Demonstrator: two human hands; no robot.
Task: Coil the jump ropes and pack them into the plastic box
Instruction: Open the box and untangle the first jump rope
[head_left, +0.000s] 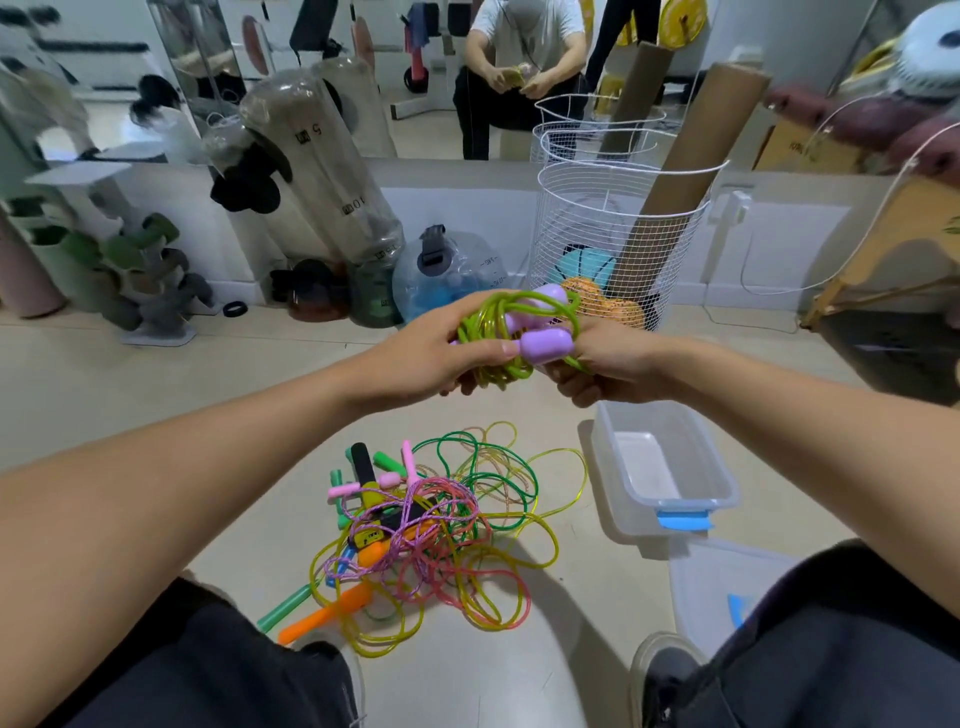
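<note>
Green translucent plastic cord, glossy and looped into a tight bundle with two smooth rounded lilac handles, makes up the coiled jump rope (511, 332) held in the air between both hands above the floor. The left hand (441, 353) grips the bundle's left side, fingers curled round the loops and the thumb pressed just beside the nearer lilac handle. The right hand (605, 366) grips the right side, fingers curled under the cord and partly hidden by it. Below the hands, on the pale tiled floor (130, 395), lies a loose tangled heap of jump ropes (431, 530): thin yellow, green, pink and braided purple cords with stubby green, pink, orange and black-and-yellow handles. Just right of the heap stands the clear rectangular plastic box (670, 462) with a blue clip on its near end, its white bottom showing
</note>
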